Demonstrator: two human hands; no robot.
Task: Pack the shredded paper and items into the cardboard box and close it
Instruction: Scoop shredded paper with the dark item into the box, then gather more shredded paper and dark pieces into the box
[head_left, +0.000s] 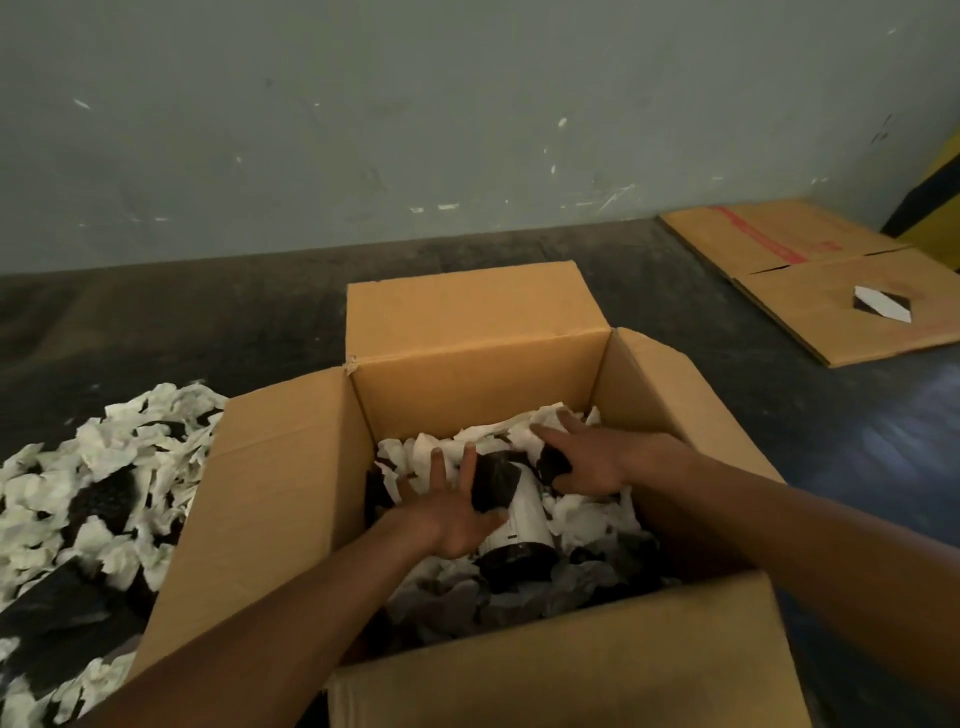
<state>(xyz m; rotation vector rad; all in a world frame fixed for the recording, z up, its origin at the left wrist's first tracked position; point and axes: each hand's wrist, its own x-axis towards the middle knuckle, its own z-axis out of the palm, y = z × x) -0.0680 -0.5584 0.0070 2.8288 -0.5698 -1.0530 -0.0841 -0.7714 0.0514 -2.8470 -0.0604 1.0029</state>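
Inside cardboard box (291, 499), hands spread against bottle (511, 512), shredded paper (88, 488) heaped left

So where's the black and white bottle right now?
The bottle lies in the open cardboard box, on shredded paper, between the left hand and right hand.

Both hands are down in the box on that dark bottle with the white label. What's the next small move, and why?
Probably let go of the bottle and lift out for more shredded paper from the pile left of the cardboard box. The bottle lies on its side on paper, its top bare; the left hand and right hand touch it. The flaps stand open.
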